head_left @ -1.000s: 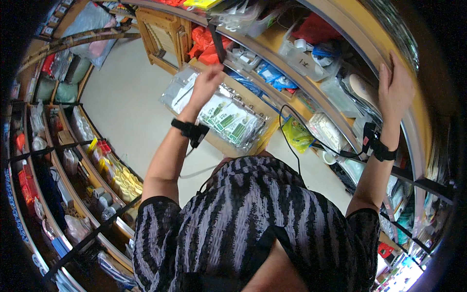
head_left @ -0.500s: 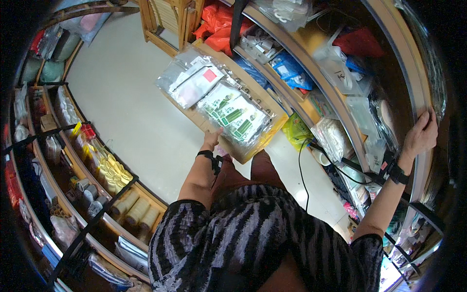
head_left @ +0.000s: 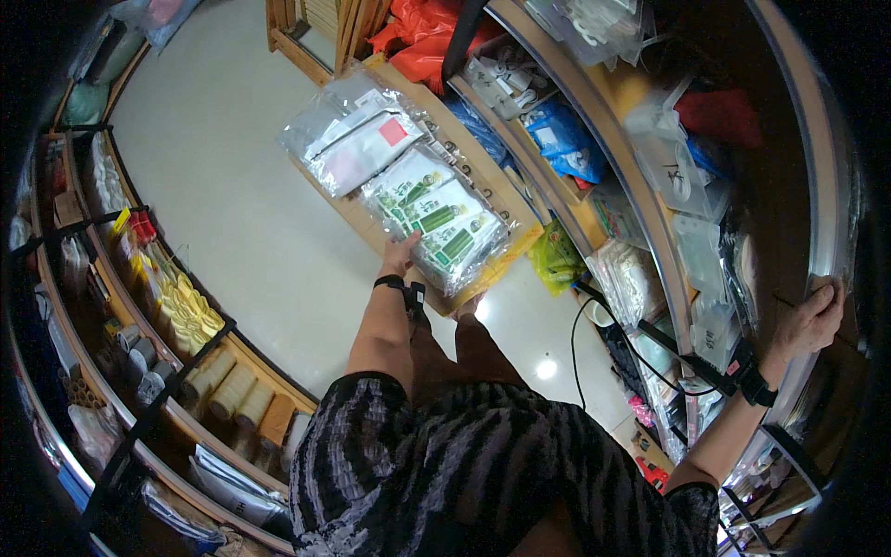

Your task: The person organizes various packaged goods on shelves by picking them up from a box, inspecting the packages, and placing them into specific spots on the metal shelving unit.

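My left hand [head_left: 401, 252] is at the near edge of a low cardboard-coloured board, its bent fingertips against clear plastic packets with green printing [head_left: 434, 215]. Whether those fingers pinch the plastic or the edge under it, I cannot make out. Beside these packets, farther off, lies a white packet with a pink-red square label [head_left: 365, 148], also in clear wrap. Out to the right, my right hand [head_left: 809, 320] is closed round the metal-trimmed edge of a shelf [head_left: 824, 190]. Each wrist wears a black band with a small device.
Curved-looking shelves [head_left: 139, 408] line the left side, with yellow packs [head_left: 190, 302] and thread-like rolls [head_left: 232, 390]. On the right, shelves carry clear bins [head_left: 670, 172] and a blue bag [head_left: 561, 139]. A black cable [head_left: 573, 348] hangs near the floor [head_left: 232, 186]. Red bags [head_left: 422, 37] lie ahead.
The left hand has shifted slightly and its fingers now reach onto the packets' edge. My right hand has slid toward me along the shelf edge. The whole view has turned a little.
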`<state>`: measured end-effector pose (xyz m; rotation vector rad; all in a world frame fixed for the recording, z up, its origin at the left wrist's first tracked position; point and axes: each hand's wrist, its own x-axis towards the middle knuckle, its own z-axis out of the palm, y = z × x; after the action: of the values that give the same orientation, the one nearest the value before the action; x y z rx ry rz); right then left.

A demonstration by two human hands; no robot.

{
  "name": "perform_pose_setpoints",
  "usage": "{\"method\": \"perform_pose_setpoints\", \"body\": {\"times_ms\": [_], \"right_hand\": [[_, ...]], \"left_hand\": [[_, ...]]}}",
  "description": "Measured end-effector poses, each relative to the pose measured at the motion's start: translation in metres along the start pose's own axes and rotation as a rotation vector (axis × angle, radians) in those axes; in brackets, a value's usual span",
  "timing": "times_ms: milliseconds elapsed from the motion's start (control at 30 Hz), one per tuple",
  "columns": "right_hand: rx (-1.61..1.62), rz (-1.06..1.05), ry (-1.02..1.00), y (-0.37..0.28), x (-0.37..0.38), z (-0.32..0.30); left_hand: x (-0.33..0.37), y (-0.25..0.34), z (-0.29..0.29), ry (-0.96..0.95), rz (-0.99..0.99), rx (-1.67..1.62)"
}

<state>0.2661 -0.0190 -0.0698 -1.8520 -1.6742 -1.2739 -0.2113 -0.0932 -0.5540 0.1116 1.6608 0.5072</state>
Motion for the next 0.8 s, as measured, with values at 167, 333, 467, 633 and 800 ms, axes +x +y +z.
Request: {"method": "perform_pose_setpoints", "body": {"times_ms": [167, 333, 467, 633, 800], "right_hand": [[0.079, 0.012, -0.034, -0.013, 0.002, 0.001], [0.011, -0.020, -0.004, -0.001, 0.000, 0.000], [0.053, 0.106, -0.002, -0.008, 0.003, -0.012], [0.008, -0.037, 0.118, -0.034, -0.004, 0.003], [0.013, 0.027, 0.119, -0.031, -0.001, -0.004]], "left_hand": [[0.011, -0.008, -0.020, -0.148, 0.008, -0.020], [-0.010, -0.005, 0.008, -0.152, 0.155, -0.179], [-0.018, -0.001, 0.019, -0.373, 0.089, -0.088], [-0.029, -0.004, -0.011, -0.368, 0.039, -0.182], [-0.075, 0.012, -0.005, -0.459, 0.160, -0.263]]}}
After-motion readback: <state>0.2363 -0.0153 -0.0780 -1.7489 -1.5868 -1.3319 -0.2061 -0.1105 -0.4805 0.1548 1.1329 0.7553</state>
